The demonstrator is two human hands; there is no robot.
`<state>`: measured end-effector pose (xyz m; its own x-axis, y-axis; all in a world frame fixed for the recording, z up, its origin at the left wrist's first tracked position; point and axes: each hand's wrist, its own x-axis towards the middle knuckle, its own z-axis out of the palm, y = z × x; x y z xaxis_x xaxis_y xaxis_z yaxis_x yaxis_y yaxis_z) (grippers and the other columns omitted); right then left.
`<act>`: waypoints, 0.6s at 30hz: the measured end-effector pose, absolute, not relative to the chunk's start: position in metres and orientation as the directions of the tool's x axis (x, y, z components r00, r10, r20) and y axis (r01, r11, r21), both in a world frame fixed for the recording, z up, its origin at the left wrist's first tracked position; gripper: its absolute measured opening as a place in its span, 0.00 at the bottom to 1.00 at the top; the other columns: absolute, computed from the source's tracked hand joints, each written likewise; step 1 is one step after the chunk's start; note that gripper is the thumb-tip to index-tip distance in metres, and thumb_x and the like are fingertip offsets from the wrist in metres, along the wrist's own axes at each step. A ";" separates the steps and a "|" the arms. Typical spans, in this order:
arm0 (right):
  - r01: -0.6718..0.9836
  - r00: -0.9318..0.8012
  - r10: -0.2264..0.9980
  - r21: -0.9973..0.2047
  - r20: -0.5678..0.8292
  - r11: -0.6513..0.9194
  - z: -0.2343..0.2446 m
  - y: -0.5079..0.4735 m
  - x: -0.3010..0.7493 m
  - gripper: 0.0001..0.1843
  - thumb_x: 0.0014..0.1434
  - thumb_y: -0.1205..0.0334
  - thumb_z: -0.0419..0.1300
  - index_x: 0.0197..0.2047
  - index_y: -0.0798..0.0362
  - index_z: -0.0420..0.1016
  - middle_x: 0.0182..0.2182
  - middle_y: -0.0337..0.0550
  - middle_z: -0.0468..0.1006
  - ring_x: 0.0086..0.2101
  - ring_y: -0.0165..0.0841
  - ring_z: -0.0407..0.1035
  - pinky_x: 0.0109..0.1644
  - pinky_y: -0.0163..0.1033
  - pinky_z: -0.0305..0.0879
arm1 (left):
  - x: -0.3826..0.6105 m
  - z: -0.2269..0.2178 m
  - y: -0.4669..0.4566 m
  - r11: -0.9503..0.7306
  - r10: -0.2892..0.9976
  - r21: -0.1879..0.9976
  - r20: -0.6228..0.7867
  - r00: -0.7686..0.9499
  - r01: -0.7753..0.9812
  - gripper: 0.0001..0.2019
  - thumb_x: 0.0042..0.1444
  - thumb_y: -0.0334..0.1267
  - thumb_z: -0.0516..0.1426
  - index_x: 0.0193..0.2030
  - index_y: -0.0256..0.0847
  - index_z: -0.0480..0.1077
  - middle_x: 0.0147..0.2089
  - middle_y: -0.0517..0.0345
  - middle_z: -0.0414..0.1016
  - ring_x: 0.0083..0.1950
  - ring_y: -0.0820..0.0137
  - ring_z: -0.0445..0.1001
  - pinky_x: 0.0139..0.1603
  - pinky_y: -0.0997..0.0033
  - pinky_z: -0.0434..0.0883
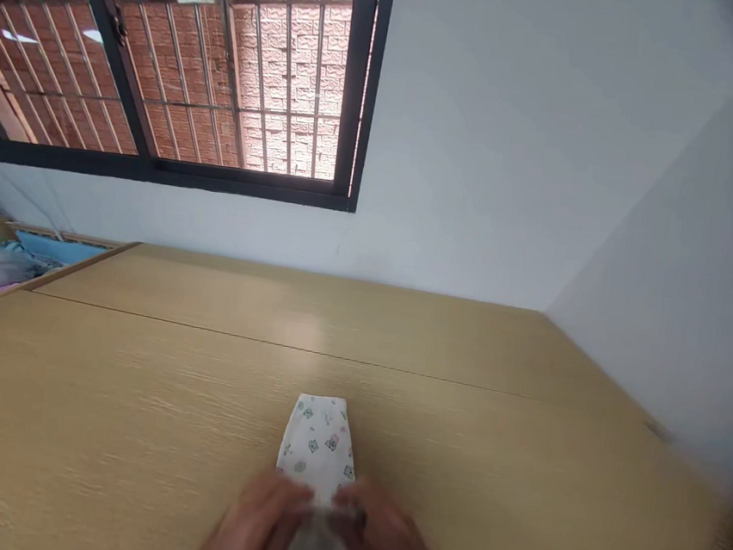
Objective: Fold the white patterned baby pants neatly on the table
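With my left hand [260, 516] and right hand [386, 529], I pinched the near part of the cloth [319, 443] on the table [133, 408], where uneven pulling could have creased it.

White cloth [319, 439] with small coloured prints, its narrower far end flat on the pale wooden tabletop [132, 425].

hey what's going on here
A person's left hand and right hand are at the near part of a white printed cloth on a wooden surface. The cloth's far part shows beyond the fingers. Both hands are blurred, so how firmly they hold it is unclear.
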<state>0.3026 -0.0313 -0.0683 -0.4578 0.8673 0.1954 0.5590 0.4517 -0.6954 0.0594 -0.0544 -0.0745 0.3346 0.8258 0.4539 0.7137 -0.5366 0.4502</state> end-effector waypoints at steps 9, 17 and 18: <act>0.729 -0.329 0.903 -0.533 0.277 0.430 -0.076 0.094 0.279 0.16 0.67 0.66 0.52 0.56 0.56 0.71 0.51 0.54 0.74 0.52 0.43 0.70 0.58 0.49 0.69 | 0.093 -0.073 0.039 -0.371 0.847 0.362 0.509 0.152 0.855 0.17 0.70 0.38 0.49 0.59 0.33 0.67 0.57 0.38 0.75 0.56 0.52 0.74 0.55 0.46 0.73; 0.506 -0.718 0.632 -0.404 0.292 0.762 -0.055 0.009 0.281 0.24 0.72 0.60 0.50 0.69 0.51 0.61 0.70 0.49 0.59 0.69 0.41 0.50 0.72 0.50 0.51 | 0.098 -0.163 -0.060 -0.443 0.521 -0.137 0.765 0.378 0.886 0.12 0.63 0.28 0.53 0.49 0.44 0.73 0.48 0.50 0.82 0.48 0.60 0.81 0.43 0.66 0.79; 0.456 -0.768 0.587 -0.428 0.254 0.781 -0.046 -0.001 0.278 0.24 0.73 0.60 0.50 0.69 0.50 0.61 0.70 0.47 0.58 0.70 0.39 0.49 0.73 0.48 0.49 | 0.100 -0.173 -0.068 -0.396 0.559 -0.126 0.753 0.347 0.910 0.14 0.60 0.25 0.54 0.49 0.44 0.73 0.47 0.49 0.82 0.49 0.58 0.81 0.45 0.64 0.79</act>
<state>0.2776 -0.0009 -0.0457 -0.7684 0.5874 0.2539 0.4555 0.7808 -0.4276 0.1003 -0.0676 -0.1733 0.3472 0.5588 0.7531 0.9096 -0.3959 -0.1257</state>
